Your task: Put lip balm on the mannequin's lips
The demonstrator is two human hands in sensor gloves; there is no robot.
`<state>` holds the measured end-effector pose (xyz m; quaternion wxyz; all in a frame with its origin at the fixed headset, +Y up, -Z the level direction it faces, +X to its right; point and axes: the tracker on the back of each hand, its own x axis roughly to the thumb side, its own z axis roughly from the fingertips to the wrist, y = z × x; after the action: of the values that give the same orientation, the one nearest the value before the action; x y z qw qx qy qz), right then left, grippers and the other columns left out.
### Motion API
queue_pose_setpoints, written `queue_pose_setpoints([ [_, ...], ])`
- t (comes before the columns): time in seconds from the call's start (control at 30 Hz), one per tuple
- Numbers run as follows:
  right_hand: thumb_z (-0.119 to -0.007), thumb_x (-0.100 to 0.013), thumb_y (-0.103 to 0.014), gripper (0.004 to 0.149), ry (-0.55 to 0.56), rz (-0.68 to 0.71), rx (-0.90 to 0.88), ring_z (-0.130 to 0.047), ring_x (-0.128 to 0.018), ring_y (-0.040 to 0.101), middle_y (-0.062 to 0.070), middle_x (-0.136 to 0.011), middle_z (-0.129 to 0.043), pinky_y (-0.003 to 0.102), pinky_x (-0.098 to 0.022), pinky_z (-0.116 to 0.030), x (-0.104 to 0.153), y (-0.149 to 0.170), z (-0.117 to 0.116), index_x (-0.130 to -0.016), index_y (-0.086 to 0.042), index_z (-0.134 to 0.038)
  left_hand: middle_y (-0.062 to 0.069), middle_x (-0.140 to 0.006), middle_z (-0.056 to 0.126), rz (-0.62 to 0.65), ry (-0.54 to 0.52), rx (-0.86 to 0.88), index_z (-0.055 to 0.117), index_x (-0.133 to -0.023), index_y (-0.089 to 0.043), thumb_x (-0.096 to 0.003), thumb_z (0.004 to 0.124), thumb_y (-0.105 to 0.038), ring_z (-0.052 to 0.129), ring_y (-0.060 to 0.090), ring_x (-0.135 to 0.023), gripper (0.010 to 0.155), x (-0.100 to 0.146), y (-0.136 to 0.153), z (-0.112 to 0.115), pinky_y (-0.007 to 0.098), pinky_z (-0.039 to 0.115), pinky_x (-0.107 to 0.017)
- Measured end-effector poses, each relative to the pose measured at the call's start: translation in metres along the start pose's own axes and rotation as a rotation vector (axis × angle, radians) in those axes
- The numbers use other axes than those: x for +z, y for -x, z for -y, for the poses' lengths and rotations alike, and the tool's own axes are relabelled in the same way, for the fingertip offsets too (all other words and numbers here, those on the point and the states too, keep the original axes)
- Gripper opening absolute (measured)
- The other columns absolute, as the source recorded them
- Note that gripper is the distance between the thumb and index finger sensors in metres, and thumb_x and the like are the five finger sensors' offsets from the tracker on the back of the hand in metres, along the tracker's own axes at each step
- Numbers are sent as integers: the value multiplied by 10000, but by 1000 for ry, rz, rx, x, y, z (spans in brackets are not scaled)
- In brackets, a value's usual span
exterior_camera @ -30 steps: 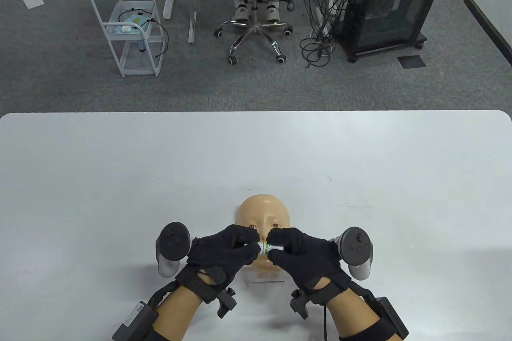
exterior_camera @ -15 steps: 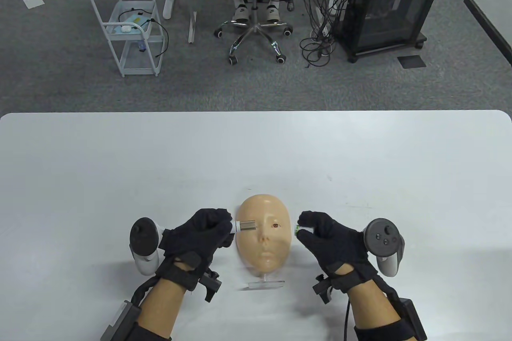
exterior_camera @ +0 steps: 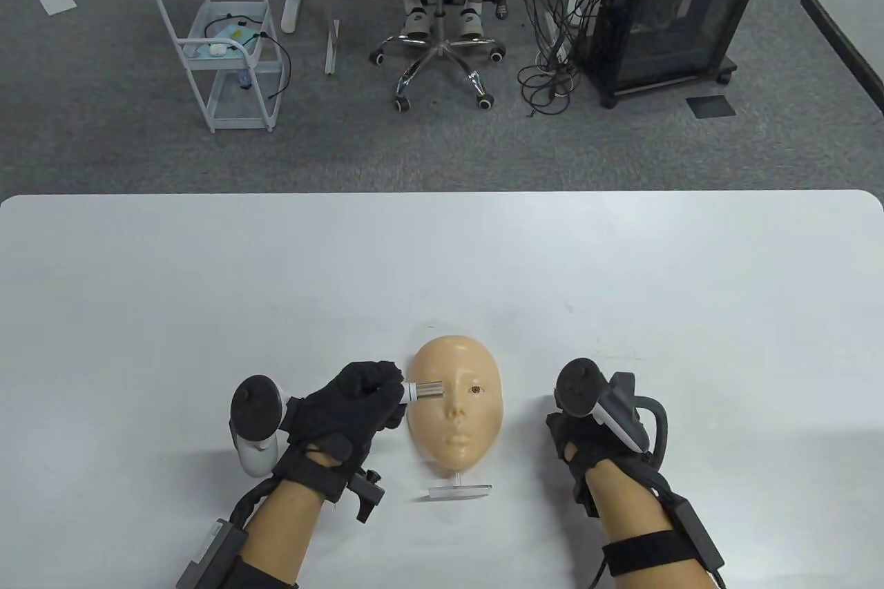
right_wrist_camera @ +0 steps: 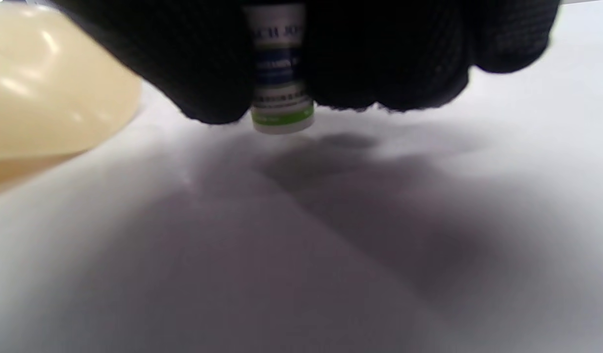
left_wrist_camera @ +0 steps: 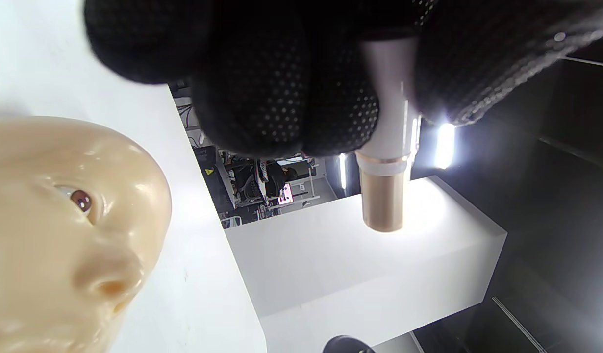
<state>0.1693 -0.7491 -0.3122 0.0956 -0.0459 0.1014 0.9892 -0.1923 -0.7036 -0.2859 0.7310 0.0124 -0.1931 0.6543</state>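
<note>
The lip balm tube [exterior_camera: 427, 389] is uncapped and lies level in the lower centre of the table view, its metallic end projecting over the left side of the mannequin face [exterior_camera: 457, 409] at eye height. In the left wrist view the tube [left_wrist_camera: 384, 186] hangs from the top edge, gold end down. The left hand [exterior_camera: 352, 409], lower left of centre, grips the tube's base with curled fingers [left_wrist_camera: 282, 98].

The cap [right_wrist_camera: 281, 103], white with a green band, sits at the top centre of the right wrist view, gripped between the right hand's fingers [right_wrist_camera: 389, 59], with its lower end close above the table. In the table view the right hand [exterior_camera: 587, 433] is at lower right, near the face but apart from it, rolled so the tracker [exterior_camera: 601, 399] covers the fingers.

The face rests tilted on a clear stand [exterior_camera: 459, 489] on the white table [exterior_camera: 276, 285].
</note>
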Motion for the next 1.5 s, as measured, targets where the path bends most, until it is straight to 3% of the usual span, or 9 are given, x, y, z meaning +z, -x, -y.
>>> queue_pose_setpoints([
  [0.2, -970, -475, -425, 548, -16, -16, 7, -950, -590, 339, 101, -790, -941, 538, -517, -773, -2, 1, -3, -937, -185, -796, 110, -680, 1034, -15, 11, 5, 807, -880, -171, -559, 940, -492, 1063, 325, -429, 473, 0, 1, 2, 426, 874, -335],
  [0.33, -969, -462, -498, 721, -33, -16, -4, -909, -700, 378, 128, -900, -869, 566, -558, -740, 0, 3, 1, -1033, -172, -673, 110, -680, 1033, -26, 13, -1, 804, -882, -170, -560, 938, -493, 1061, 326, -431, 475, 0, 2, 2, 428, 873, -334],
  [0.4, -962, -456, -535, 765, 0, -2, -11, -880, -763, 400, 140, -951, -829, 591, -588, -710, 6, 4, 12, -1051, -177, -642, 111, -679, 1035, -44, 16, 5, 806, -882, -165, -558, 938, -493, 1064, 326, -428, 479, 0, 3, 2, 429, 874, -333],
  [0.53, -957, -452, -532, 750, 255, 114, -108, -803, -877, 427, 145, -1052, -716, 623, -636, -661, 28, 2, 43, -1044, -194, -643, 110, -678, 1045, -161, 86, 17, 811, -882, -154, -559, 937, -493, 1077, 322, -425, 485, -2, 17, 9, 434, 882, -331],
  [0.67, -902, -471, -514, 622, 352, 521, -376, -892, -820, 388, 128, -998, -808, 600, -598, -732, 49, -13, 54, -976, -191, -739, 114, -673, 1045, -296, 144, 187, 809, -882, -144, -562, 935, -493, 1077, 321, -420, 489, 1, 35, 23, 433, 882, -327],
  [0.8, -925, -460, -508, 720, 348, 803, -614, -888, -830, 375, 131, -1066, -717, 608, -613, -724, 68, -33, 51, -1041, -233, -600, 116, -675, 1044, -386, 206, 298, 808, -887, -125, -568, 931, -491, 1077, 325, -422, 500, 4, 44, 37, 438, 880, -326],
  [0.93, -959, -434, -504, 775, 343, 884, -495, -872, -851, 350, 100, -1093, -667, 601, -625, -722, 74, -50, 41, -1053, -297, -540, 111, -675, 1045, -404, 242, 295, 807, -887, -127, -569, 927, -498, 1080, 318, -425, 503, 4, 46, 44, 434, 883, -328],
  [1.27, -999, -438, -383, 574, 357, 1006, -496, -1028, -637, 257, 6, -859, -910, 498, -589, -822, 77, -64, 38, -929, -303, -714, 103, -673, 1047, -511, 333, 447, 798, -896, -121, -584, 912, -508, 1082, 313, -421, 510, 10, 53, 57, 432, 884, -325],
  [1.5, -1018, -431, -381, 553, 309, 994, -593, -1051, -515, 237, 46, -776, -951, 486, -551, -863, 78, -62, 43, -896, -266, -741, 94, -709, 1010, -406, 348, 447, 759, -927, -153, -576, 903, -512, 1055, 309, -469, 522, 7, 47, 67, 439, 864, -369],
])
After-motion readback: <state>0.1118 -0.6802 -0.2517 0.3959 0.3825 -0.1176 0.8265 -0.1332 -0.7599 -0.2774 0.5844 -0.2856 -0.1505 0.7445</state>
